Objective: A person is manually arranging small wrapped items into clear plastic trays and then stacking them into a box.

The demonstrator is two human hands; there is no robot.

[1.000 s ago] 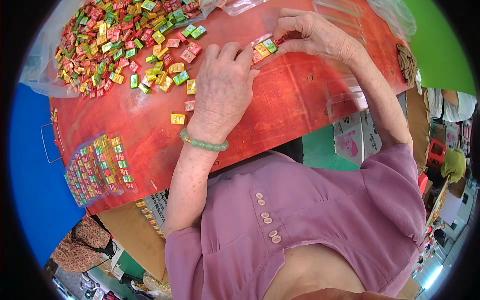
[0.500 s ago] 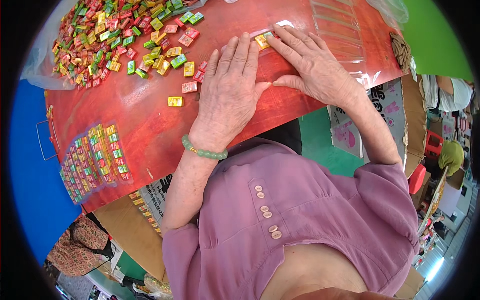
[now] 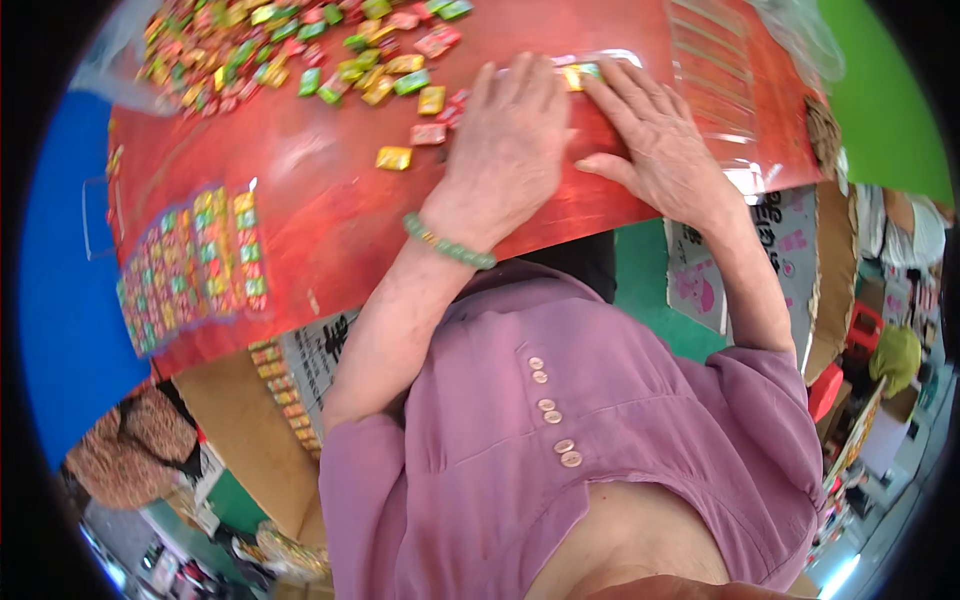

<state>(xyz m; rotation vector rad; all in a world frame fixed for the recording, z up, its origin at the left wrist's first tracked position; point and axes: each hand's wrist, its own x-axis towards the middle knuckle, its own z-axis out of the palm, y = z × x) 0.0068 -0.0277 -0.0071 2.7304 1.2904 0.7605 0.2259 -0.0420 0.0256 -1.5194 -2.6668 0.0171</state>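
My left hand (image 3: 510,140), above a green bead bracelet (image 3: 450,243), lies flat on the red table (image 3: 330,220) with its fingers stretched out. To its right, my right hand (image 3: 660,145) is also flat, thumb held out towards the left. Between the two hands' fingertips shows a short piece of a row of small yellow and green packs (image 3: 578,77); the rest of that row is hidden under my fingers. Left of my left hand, a loose yellow pack (image 3: 394,157) and a red one (image 3: 428,134) lie on the table. The picture is somewhat blurred.
A big heap of loose coloured packs (image 3: 240,50) covers the far left, beside a clear plastic bag (image 3: 110,70). Filled rows of packs (image 3: 195,265) lie at the near left. A clear ribbed plastic tray (image 3: 712,75) and a brown cloth (image 3: 823,137) are at the right.
The whole view has shifted, so the table things sit further right and higher. Both hands remain flat by the row; their thumb tips, close together before, are now a little apart.
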